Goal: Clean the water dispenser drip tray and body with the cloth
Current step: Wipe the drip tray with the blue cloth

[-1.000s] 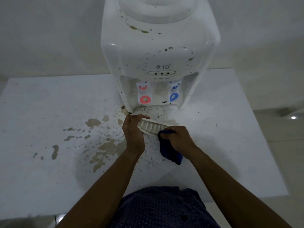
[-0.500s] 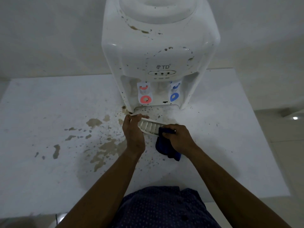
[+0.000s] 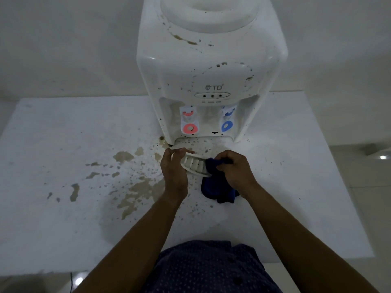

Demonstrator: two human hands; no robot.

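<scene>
A white water dispenser (image 3: 211, 66) speckled with brown spots stands at the back of the table, with a red tap (image 3: 189, 128) and a blue tap (image 3: 227, 126). In front of it my left hand (image 3: 174, 172) holds the white slotted drip tray (image 3: 194, 163) by its left end, tilted above the table. My right hand (image 3: 234, 170) grips a dark blue cloth (image 3: 215, 187) and presses it on the tray's right end; the rest of the cloth hangs down below my hand.
The white table (image 3: 63, 229) carries brown stains and splatter (image 3: 135, 191) left of my hands and spots under the dispenser's open bay (image 3: 203, 142). A pale wall rises behind. The table's right edge (image 3: 347, 187) drops to a tiled floor.
My right hand has slid the cloth leftward and up along the tray, covering more of its right end. The left hand has kept its grip in nearly the same place.
</scene>
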